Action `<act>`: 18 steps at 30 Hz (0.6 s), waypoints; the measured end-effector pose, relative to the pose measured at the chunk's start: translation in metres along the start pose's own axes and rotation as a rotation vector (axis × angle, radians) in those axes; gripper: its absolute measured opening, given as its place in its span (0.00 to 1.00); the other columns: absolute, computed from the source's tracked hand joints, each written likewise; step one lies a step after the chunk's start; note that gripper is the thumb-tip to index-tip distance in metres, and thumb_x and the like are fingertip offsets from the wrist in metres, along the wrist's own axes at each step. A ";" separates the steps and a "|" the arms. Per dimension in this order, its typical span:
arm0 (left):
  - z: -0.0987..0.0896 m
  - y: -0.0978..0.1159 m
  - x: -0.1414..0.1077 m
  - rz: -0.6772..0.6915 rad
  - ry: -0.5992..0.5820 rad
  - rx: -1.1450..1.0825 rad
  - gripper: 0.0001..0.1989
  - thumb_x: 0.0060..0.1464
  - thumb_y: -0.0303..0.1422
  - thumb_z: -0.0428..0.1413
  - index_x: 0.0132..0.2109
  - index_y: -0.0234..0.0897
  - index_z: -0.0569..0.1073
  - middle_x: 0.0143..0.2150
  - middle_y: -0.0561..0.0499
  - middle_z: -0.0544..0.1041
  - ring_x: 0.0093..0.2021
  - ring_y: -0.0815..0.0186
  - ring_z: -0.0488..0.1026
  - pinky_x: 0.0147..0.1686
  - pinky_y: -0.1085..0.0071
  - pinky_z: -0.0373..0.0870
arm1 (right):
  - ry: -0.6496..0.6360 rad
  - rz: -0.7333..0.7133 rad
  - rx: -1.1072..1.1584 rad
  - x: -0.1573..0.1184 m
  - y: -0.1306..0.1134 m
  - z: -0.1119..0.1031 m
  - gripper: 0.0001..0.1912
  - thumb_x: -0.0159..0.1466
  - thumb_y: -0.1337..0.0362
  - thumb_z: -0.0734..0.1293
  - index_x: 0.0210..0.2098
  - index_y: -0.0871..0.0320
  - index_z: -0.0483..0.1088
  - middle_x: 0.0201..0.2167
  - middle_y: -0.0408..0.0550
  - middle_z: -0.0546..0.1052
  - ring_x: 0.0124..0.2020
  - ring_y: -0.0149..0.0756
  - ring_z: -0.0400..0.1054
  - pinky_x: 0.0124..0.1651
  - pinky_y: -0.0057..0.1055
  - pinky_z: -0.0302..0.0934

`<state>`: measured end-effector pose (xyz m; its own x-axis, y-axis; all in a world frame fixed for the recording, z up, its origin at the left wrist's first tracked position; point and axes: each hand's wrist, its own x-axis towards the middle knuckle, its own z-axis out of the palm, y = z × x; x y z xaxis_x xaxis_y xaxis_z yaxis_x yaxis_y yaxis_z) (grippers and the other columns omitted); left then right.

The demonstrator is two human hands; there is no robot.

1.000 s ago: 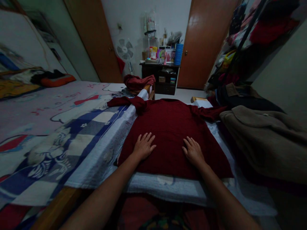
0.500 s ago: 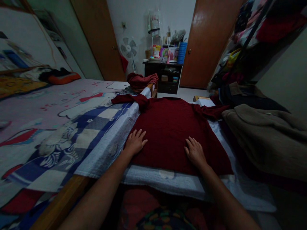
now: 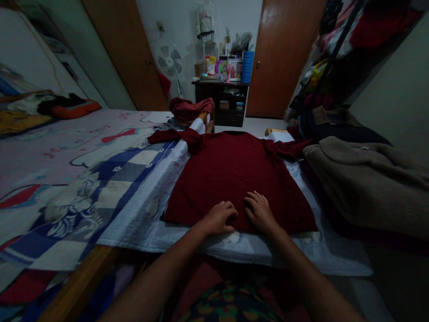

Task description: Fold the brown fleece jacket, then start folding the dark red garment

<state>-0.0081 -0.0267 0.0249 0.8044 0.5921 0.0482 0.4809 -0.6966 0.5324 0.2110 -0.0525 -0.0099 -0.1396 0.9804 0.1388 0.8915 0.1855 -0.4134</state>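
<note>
A dark red long-sleeved garment (image 3: 228, 172) lies spread flat on a pale cloth (image 3: 147, 226), its sleeves reaching out to both sides at the far end. Near the middle of its front edge rests my left hand (image 3: 221, 218), fingers apart and slightly curled, holding nothing. Just right of it, my right hand (image 3: 260, 211) lies on the red fabric with its fingers spread and nothing in them. A small gap separates the two hands.
A patterned bed (image 3: 110, 156) fills the left side. Folded brown clothing (image 3: 362, 183) and a dark garment (image 3: 345, 127) are piled at the right. Beyond stand a black cabinet (image 3: 221, 105), a fan (image 3: 170, 61) and a wooden door (image 3: 284, 58).
My left hand has moved right, from the garment's left side to near its middle. My right hand has shifted slightly inward. The garment's left front corner now shows uncovered, and the view has shifted a little.
</note>
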 end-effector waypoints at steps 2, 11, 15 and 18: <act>-0.003 -0.002 0.002 0.006 -0.001 -0.048 0.14 0.50 0.30 0.60 0.46 0.39 0.75 0.45 0.50 0.72 0.47 0.63 0.69 0.49 0.69 0.65 | -0.025 -0.036 0.115 -0.004 -0.004 -0.005 0.16 0.63 0.62 0.62 0.50 0.55 0.71 0.61 0.53 0.66 0.66 0.46 0.52 0.67 0.52 0.41; -0.008 -0.007 0.011 -0.038 -0.002 -0.291 0.09 0.57 0.30 0.53 0.42 0.38 0.77 0.41 0.50 0.73 0.43 0.66 0.71 0.45 0.71 0.67 | -0.190 -0.143 0.340 -0.012 -0.016 -0.022 0.08 0.58 0.63 0.67 0.38 0.55 0.72 0.60 0.54 0.66 0.66 0.46 0.52 0.66 0.49 0.45; 0.006 -0.003 0.008 -0.133 0.255 -0.298 0.09 0.53 0.23 0.52 0.39 0.37 0.73 0.38 0.51 0.72 0.40 0.67 0.69 0.43 0.70 0.68 | -0.158 -0.102 0.401 -0.011 -0.012 -0.020 0.04 0.58 0.67 0.64 0.34 0.55 0.70 0.58 0.53 0.69 0.65 0.43 0.54 0.65 0.46 0.47; 0.014 0.002 0.003 -0.106 0.345 -0.164 0.11 0.53 0.20 0.49 0.35 0.37 0.73 0.38 0.49 0.70 0.41 0.65 0.67 0.43 0.69 0.67 | -0.147 -0.048 0.490 -0.009 -0.010 -0.021 0.02 0.59 0.65 0.64 0.32 0.55 0.69 0.56 0.53 0.71 0.63 0.43 0.58 0.63 0.45 0.51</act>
<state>0.0005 -0.0321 0.0142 0.5752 0.7782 0.2519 0.4709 -0.5669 0.6759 0.2123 -0.0650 0.0120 -0.2661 0.9624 0.0551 0.5808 0.2057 -0.7876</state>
